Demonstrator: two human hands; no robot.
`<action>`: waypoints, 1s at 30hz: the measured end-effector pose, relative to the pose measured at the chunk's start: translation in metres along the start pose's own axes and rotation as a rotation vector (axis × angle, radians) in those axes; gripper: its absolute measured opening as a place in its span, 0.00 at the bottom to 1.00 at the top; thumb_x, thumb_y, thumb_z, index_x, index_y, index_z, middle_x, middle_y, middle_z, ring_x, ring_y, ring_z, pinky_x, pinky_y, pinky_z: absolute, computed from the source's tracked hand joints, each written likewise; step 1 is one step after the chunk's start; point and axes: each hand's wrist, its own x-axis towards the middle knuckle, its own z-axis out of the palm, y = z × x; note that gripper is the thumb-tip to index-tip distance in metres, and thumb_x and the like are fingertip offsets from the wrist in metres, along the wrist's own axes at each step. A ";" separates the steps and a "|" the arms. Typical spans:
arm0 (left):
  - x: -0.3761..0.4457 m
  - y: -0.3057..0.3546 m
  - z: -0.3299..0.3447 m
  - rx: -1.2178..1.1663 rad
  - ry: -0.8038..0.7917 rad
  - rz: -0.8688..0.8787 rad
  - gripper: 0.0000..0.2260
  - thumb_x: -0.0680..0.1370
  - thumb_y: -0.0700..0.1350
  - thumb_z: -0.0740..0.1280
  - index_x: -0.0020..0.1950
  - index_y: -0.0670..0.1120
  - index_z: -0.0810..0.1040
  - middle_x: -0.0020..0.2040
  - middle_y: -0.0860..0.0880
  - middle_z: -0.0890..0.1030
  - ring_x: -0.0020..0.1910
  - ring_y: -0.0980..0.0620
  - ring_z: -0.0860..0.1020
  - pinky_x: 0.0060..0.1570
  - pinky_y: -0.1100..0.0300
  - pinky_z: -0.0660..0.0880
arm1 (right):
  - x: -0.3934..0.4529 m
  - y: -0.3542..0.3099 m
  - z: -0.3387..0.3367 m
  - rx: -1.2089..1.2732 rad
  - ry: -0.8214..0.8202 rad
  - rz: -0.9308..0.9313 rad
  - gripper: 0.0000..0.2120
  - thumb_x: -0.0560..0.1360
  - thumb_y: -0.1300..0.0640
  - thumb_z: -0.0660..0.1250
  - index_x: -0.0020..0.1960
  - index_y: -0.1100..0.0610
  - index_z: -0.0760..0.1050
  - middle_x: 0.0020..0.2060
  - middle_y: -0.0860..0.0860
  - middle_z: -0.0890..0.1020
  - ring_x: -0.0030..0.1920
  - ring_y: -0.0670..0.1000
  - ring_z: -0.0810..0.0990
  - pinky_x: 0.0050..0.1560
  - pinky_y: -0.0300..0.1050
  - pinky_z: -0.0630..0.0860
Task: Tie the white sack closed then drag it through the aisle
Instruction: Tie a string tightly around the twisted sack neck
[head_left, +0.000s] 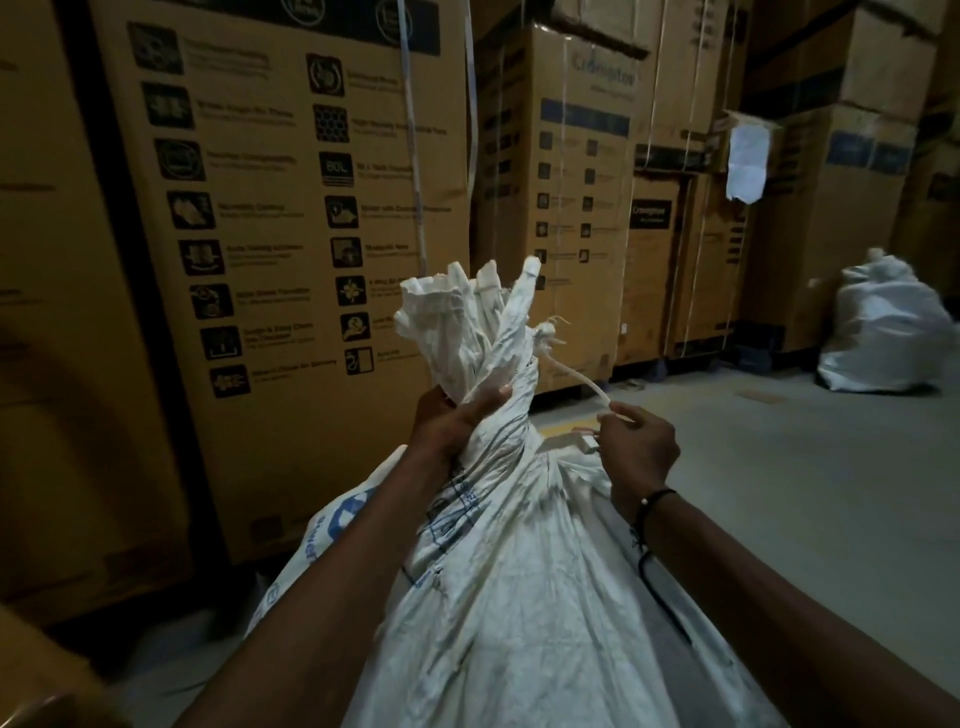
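A large white woven sack (519, 597) with blue print stands in front of me, its mouth gathered and twisted into a bunch (467, 322) that sticks up. My left hand (447, 421) grips the twisted neck just below the bunch. My right hand (634, 447) sits to the right of the neck and pinches a thin white tie strip (576, 376) that runs up to the neck. A dark band circles my right wrist.
Tall stacked cardboard cartons (291, 234) wall the left and back. Further cartons (587, 197) stand behind the sack. A second tied white sack (883, 332) rests on the grey concrete floor (779, 467) at the right, where the aisle runs. White straps (470, 104) hang from above.
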 end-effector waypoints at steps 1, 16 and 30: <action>-0.001 -0.001 0.000 -0.016 0.008 0.003 0.29 0.63 0.50 0.87 0.62 0.47 0.85 0.53 0.51 0.89 0.52 0.51 0.87 0.55 0.52 0.83 | 0.002 0.001 0.000 0.004 0.002 0.012 0.14 0.77 0.67 0.69 0.60 0.60 0.85 0.47 0.58 0.86 0.39 0.54 0.85 0.51 0.48 0.85; -0.014 0.006 -0.001 0.102 -0.155 0.259 0.29 0.71 0.47 0.83 0.69 0.53 0.77 0.59 0.56 0.86 0.57 0.59 0.85 0.54 0.62 0.82 | -0.005 0.014 0.022 -0.069 -0.611 0.082 0.18 0.70 0.53 0.73 0.60 0.47 0.87 0.61 0.50 0.86 0.60 0.58 0.85 0.60 0.64 0.84; -0.026 0.019 -0.043 1.027 -0.250 0.204 0.49 0.71 0.83 0.51 0.83 0.54 0.49 0.59 0.46 0.85 0.46 0.45 0.84 0.54 0.45 0.81 | -0.013 -0.001 0.016 0.000 -0.829 0.123 0.20 0.83 0.51 0.69 0.61 0.70 0.82 0.59 0.68 0.85 0.60 0.69 0.84 0.67 0.67 0.79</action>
